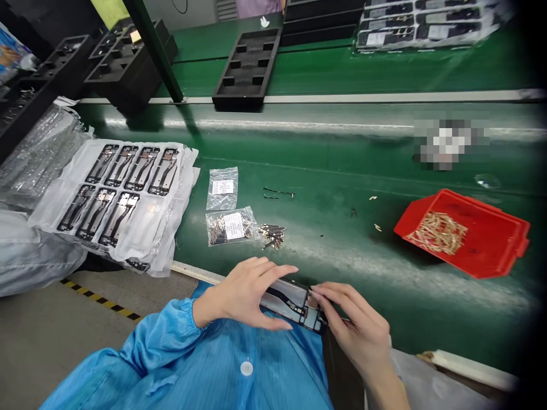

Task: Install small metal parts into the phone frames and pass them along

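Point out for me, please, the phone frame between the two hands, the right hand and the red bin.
Phone frame (287, 300): head view, middle of its exposed face.
Right hand (358, 323): head view, back of the hand.
Red bin (491, 242): head view, bare inside surface.

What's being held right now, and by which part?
A phone frame: the left hand spans one end between thumb and fingers; the right hand touches the other end, grip unclear.

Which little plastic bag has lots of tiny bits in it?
The nearer bag, just beyond the left hand: dark and gold pieces show through it. The other bag, farther off, shows only a label.
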Available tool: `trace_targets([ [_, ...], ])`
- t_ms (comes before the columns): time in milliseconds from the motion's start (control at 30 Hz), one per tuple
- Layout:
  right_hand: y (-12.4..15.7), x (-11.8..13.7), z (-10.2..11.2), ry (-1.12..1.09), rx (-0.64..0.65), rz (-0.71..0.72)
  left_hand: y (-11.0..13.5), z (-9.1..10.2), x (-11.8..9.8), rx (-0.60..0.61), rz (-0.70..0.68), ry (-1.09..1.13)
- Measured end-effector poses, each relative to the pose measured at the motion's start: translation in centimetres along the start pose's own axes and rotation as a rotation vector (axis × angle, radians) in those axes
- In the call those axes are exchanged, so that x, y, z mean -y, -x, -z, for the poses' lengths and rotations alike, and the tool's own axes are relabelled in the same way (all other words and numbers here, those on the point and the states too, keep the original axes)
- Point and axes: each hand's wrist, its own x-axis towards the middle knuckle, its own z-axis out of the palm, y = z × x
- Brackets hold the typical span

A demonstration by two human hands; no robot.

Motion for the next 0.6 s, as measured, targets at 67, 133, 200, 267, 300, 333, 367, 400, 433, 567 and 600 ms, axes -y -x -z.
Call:
trace_targets([
  [67, -0.1, 0.0, 0.0, -0.021, 0.013, 0.028, 0.0, -0.6, 0.0, -0.083, 0.042, 0.006],
  [133, 0.0, -0.1, -0.2, -0.054, 0.01, 0.05, -0.1, -1.4, 0.1, -0.192, 0.083, 0.028],
  [200, 0.0, -0.2, -0.5, -0.086, 0.007, 0.064, -0.1, -2.2, 0.2, -0.297, 0.115, 0.083],
  [267, 0.1, -0.2, -0.8, -0.116, 0.006, 0.054, -0.2, -2.8, 0.2, -0.404, 0.139, 0.124],
  [300, 0.1, -0.1, -0.9, -0.13, 0.012, 0.037, -0.1, -3.1, 0.3, -0.452, 0.146, 0.132],
  [333, 0.1, 0.0, -0.9, -0.145, 0.018, 0.018, -0.1, -3.3, 0.3, -0.497, 0.147, 0.132],
  [367, 0.1, 0.1, -1.0, -0.161, 0.02, -0.005, 0.0, -3.6, 0.4, -0.537, 0.137, 0.127],
  [400, 0.1, 0.2, -1.1, -0.18, 0.017, -0.032, 0.1, -3.9, 0.5, -0.57, 0.119, 0.115],
  [433, 0.1, 0.3, -1.2, -0.204, 0.01, -0.065, 0.2, -4.2, 0.7, -0.593, 0.094, 0.098],
  [567, 0.0, 0.6, -1.8, -0.313, -0.03, -0.211, 0.9, -5.0, 2.1, -0.564, 0.013, -0.015],
  [600, 0.0, 0.5, -2.0, -0.322, -0.031, -0.229, 1.1, -5.2, 2.6, -0.531, -0.008, -0.043],
])
